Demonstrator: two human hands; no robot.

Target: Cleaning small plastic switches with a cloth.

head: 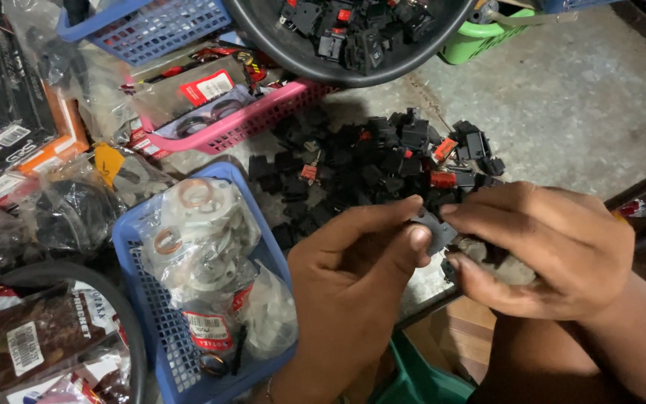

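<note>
Item: small grey part (434, 230), centre-right, near edge of table (577, 97). I log left hand (353, 277) and right hand (540, 251) together, fingertips of both pinched on part. Just beyond: heap of black and red switches (375, 161). Far: black bowl (278, 45) holding more switches. Left: blue basket (132, 247) of bagged gaskets; pink basket (256, 120) behind.

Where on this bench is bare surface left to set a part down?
Bare grey bench top lies right of the pile of black switches, below the green container. The left is crowded: blue basket, pink basket, bagged parts.
</note>
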